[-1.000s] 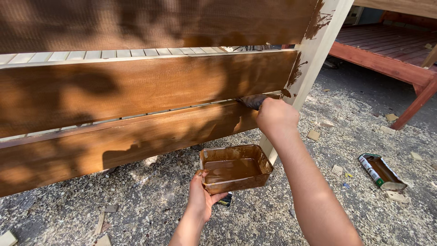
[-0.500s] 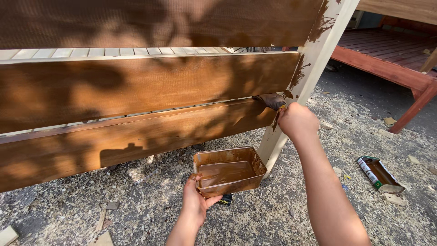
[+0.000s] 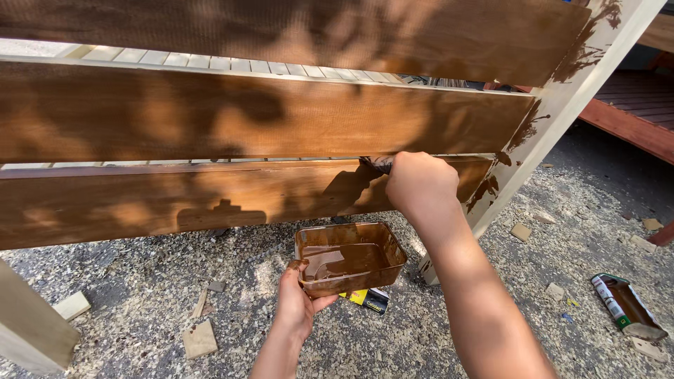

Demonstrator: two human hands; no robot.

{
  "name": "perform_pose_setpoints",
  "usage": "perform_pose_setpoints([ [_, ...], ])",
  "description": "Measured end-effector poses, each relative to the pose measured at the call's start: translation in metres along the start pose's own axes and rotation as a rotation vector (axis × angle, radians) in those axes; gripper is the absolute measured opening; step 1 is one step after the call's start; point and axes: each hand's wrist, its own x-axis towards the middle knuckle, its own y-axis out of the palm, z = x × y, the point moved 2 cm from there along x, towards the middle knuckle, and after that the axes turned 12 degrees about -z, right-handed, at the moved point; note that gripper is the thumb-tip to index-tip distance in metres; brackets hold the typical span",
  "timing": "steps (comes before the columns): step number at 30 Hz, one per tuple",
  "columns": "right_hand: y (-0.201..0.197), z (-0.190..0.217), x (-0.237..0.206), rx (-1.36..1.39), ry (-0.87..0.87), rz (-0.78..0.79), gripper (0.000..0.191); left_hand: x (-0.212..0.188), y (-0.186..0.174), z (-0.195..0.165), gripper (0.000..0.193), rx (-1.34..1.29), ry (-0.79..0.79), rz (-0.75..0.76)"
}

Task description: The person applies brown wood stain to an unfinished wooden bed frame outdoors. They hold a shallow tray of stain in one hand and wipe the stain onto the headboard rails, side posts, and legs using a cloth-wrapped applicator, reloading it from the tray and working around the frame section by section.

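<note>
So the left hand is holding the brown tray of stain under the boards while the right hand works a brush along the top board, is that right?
Not quite: in the head view the right hand works the brush at the gap between the middle and bottom boards, not on the top board. The left hand does hold the brown tray of stain below.

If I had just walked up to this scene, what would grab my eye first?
Three broad brown-stained wooden boards fill the upper view, fixed to a pale unpainted post smeared with stain. At the centre, the right hand presses a dark brush to the lowest board's top edge. Below, the left hand holds a rectangular tray of brown stain over the shaving-strewn gravel ground.
</note>
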Motion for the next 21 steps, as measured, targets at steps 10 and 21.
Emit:
perform_pose_setpoints([
  [10,-0.028,0.126,-0.015,0.096,-0.142,0.156,0.020,-0.007,-0.029,-0.021,0.050,-0.096,-0.081,-0.141],
  [21,-0.027,0.184,-0.041,0.296,-0.460,-0.040,0.013,-0.002,-0.082,-0.034,0.055,-0.080,-0.022,-0.161],
])
